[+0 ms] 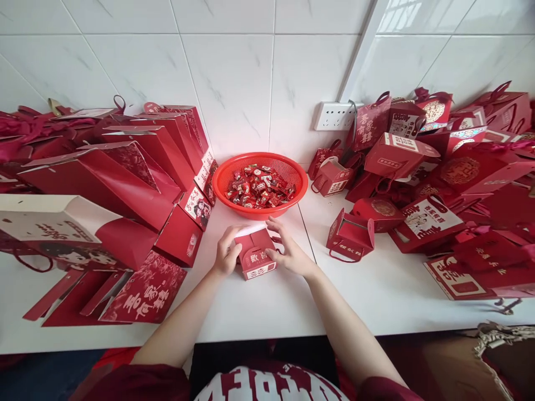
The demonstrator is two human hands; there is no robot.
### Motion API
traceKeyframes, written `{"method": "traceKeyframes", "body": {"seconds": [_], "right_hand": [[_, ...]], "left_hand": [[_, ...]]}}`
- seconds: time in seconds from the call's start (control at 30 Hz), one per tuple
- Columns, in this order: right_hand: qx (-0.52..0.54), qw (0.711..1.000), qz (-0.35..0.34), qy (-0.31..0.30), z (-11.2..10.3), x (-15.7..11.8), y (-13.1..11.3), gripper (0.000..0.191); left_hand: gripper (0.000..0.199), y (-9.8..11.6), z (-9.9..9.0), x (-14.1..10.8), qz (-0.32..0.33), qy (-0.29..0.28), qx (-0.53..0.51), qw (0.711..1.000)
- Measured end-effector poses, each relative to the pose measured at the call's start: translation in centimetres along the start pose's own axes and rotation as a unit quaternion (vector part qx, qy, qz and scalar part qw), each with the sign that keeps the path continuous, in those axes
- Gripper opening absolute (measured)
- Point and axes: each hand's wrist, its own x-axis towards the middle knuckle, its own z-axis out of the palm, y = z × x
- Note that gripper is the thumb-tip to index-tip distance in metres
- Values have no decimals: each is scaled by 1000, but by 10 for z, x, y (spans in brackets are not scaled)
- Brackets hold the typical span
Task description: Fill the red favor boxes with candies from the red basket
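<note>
A small red paper box (256,256) with pale lettering on its front sits on the white table between my two hands. My left hand (228,249) holds its left side, thumb on the near face and fingers behind. On the right, my right hand (288,248) grips the other side, thumb on the front and fingers curved round the far edge beside a dark red loop. Just behind the box stands a red plastic basket (261,213) filled with small red-wrapped candies (263,186).
Red folded gift boxes (146,223) are stacked on the left of the white table (259,312). Many red boxes and bags (393,156) are piled on the right, with a small box (350,236) nearest. A socket strip (334,116) is on the tiled wall.
</note>
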Motion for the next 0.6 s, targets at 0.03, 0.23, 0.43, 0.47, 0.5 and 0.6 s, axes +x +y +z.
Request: {"method": "traceKeyframes", "body": {"seconds": [0.03,0.23,0.43,0.47,0.5,0.6], "right_hand": [[17,1000,10,-8,1,0,1,67],[70,997,12,-22,5,3,6,57],[99,994,21,-37,8,-1,7,42],[95,994,25,-44,8,-2,6,40],[92,994,29,-54,8,-3,4,39],[96,991,44,-83,9,-6,0,39]], "left_hand": [[42,4,-4,0,30,-25,40,998],[53,36,-15,-8,51,-171,159,971],[72,62,-5,-35,-22,-161,244,956],[69,65,-2,-40,-24,-147,253,956],[66,67,0,-44,-27,-133,261,956],[62,73,5,-54,-37,-114,273,955]]}}
